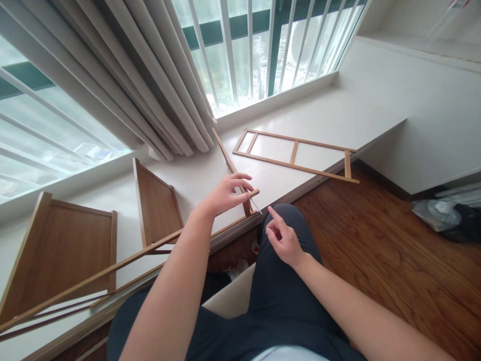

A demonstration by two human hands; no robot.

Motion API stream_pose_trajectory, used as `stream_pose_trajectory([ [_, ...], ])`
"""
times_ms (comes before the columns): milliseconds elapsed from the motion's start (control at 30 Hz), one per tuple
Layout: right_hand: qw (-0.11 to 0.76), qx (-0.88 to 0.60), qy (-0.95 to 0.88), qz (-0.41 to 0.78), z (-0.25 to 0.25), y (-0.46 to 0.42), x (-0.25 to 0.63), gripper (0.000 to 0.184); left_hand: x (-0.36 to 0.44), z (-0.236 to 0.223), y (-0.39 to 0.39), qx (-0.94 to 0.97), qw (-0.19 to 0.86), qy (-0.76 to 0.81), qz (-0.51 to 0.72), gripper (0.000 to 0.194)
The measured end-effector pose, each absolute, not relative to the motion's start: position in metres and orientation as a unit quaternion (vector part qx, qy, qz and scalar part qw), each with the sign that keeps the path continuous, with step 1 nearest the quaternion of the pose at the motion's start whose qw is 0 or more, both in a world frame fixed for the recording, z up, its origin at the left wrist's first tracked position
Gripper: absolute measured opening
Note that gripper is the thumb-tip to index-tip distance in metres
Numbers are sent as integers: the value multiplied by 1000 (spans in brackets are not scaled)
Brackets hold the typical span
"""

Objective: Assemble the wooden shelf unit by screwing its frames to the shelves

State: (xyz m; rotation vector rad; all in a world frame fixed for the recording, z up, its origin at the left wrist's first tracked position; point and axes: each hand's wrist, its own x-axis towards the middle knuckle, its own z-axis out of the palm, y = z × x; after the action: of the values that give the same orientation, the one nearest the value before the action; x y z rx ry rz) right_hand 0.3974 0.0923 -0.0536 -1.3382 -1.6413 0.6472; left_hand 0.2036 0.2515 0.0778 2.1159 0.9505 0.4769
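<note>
My left hand (230,193) is closed in a pinch on the end of a long wooden rail (150,249), which runs from the lower left beneath my forearm. A thin metal rod (256,205), perhaps a hex key, sticks out below that rail end. Behind my hand, a wooden upright (224,150) meets the long rail's end area. My right hand (284,237) hovers over my right thigh, its index finger stretched toward the rod and the other fingers curled. I see nothing in it. Two wooden panels (75,245) (158,203) stand along the same frame at left.
A ladder-like wooden frame (295,150) lies on the white window ledge (361,113), overhanging its edge. Grey curtains (150,75) hang before the barred window (259,55). Plastic bags (438,214) sit on the wood floor (387,255) at right.
</note>
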Motion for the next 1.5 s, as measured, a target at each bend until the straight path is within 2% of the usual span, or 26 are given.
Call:
stream_pose_trajectory([
  [200,429,-585,-653,217,-22,92,389,61,202,74,253,830,382,353,203,32],
  [400,352,-641,-673,110,14,108,406,49,199,69,254,829,383,349,213,33],
  [600,322,-596,-733,50,4,114,414,44,199,65,255,828,387,342,220,32],
  [1033,394,-525,-751,71,-14,119,405,45,199,67,253,826,393,336,225,37],
  [1500,395,-492,-770,101,-17,118,412,48,199,69,252,822,397,348,214,34],
])
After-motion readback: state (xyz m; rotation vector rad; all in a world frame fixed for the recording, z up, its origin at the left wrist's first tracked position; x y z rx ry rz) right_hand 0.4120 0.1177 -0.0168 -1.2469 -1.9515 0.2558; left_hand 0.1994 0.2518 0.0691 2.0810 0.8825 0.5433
